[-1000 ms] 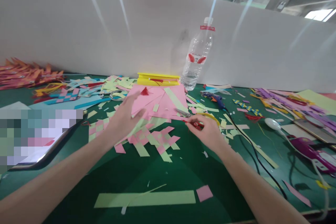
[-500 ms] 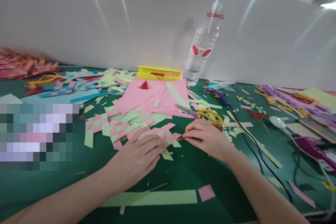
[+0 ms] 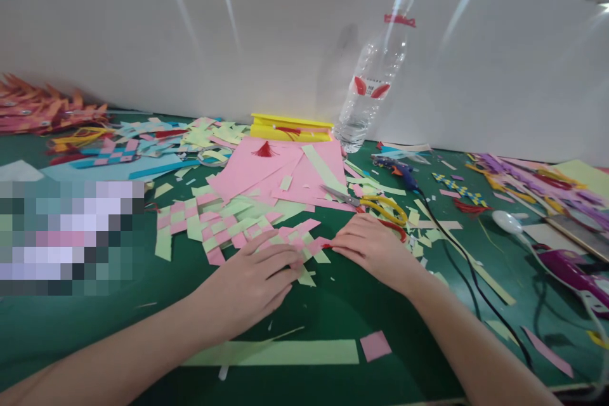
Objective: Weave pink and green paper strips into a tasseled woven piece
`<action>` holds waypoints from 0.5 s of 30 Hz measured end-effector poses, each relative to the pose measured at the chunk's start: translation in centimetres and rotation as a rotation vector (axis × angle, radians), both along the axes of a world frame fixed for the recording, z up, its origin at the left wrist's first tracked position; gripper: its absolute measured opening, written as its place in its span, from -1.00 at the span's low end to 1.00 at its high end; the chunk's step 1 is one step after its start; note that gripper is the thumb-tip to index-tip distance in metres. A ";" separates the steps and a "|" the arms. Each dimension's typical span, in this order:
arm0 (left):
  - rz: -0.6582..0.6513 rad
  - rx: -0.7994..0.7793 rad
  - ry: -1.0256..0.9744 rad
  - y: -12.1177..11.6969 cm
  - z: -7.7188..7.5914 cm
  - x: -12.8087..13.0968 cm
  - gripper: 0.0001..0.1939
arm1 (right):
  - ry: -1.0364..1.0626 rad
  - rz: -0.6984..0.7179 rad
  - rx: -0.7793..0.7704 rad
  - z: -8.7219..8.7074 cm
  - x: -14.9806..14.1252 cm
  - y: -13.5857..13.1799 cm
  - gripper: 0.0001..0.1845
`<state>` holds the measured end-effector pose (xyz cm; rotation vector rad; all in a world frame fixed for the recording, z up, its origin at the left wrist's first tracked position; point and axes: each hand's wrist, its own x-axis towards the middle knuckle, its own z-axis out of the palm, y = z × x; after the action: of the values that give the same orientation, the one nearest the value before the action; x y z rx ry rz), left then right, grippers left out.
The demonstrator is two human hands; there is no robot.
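In the head view a woven strip of pink and light green paper lies on the green table. My left hand holds its right part, fingers bent over the weave and thumb hidden. My right hand is pinched around a small red piece, perhaps tassel cord. The piece's tip meets the pink point at the weave's right end; most of it is hidden by the fingers. Just beyond that hand lie yellow-handled scissors and red handles.
Pink paper sheets with a red tassel lie behind. A clear bottle leans near the wall. Right are a blue glue gun with a black cord and a purple corded tool. A green strip lies in front.
My right hand has moved slightly left, bringing the red piece against the weave's pink tip. My left hand stays on the weave. The view has shifted a little.
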<state>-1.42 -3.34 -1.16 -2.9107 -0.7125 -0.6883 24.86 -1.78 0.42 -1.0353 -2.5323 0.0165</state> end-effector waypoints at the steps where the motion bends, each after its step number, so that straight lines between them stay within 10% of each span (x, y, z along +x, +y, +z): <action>1: -0.003 -0.001 -0.005 0.0 0.0 0.0 -0.72 | -0.015 0.001 0.006 0.0 0.0 0.0 -0.79; 15: 0.011 -0.009 0.083 0.8 0.6 -0.8 -0.67 | 0.008 0.035 -0.001 -0.4 -0.6 -0.1 -0.79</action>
<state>-2.24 -2.55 -0.58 -2.9216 -0.7233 -0.5605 24.30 -1.90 -0.02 -0.9889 -2.5436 0.0319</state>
